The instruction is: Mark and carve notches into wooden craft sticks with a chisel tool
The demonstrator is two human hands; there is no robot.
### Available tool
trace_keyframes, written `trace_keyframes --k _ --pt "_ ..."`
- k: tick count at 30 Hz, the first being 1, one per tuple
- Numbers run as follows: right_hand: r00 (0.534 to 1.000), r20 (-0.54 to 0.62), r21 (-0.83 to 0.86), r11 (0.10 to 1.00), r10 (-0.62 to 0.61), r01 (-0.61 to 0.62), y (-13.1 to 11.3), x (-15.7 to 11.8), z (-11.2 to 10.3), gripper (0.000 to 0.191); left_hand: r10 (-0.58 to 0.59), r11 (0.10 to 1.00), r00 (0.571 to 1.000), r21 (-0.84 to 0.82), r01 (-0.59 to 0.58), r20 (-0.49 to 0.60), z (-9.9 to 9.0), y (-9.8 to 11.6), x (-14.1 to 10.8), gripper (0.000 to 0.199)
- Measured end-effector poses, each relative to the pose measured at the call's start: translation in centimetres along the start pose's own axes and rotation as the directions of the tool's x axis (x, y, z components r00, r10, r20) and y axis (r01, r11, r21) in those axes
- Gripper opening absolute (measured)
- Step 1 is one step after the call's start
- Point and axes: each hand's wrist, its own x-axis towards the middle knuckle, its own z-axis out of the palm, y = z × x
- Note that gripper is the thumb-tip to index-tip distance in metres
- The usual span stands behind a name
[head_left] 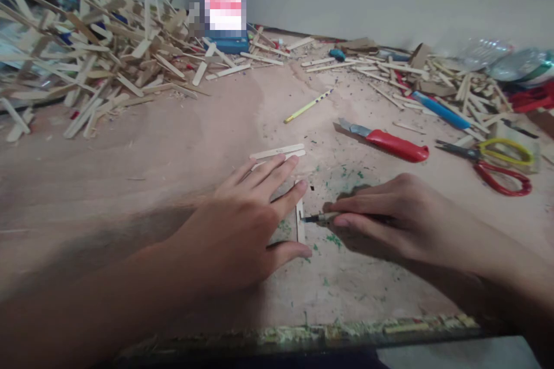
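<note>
A short pale wooden stick (300, 225) lies upright in view on the wooden table. My left hand (249, 222) is spread flat beside it, with the index fingertip at its top end and the thumb at its lower end. My right hand (389, 216) pinches a slim craft knife (320, 217), whose dark tip touches the stick near a small notch. Two more pale sticks (277, 151) lie under and beyond my left fingertips. Green shavings dot the wood around the knife.
A red utility knife (396, 145), scissors (504, 164) and a blue-handled tool (441, 109) lie at right. A yellow pencil (308, 106) lies beyond my hands. Loose sticks (142, 46) heap at back left. The table's worn front edge (337, 331) runs below.
</note>
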Motion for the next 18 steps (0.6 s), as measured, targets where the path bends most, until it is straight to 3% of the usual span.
trace_keyframes --k 18 --pt "0.998 -0.049 0.004 0.999 -0.036 0.037 0.22 -0.11 0.46 0.038 0.013 1.000 0.998 0.028 -0.011 -0.066 0.11 0.10 0.13 0.096"
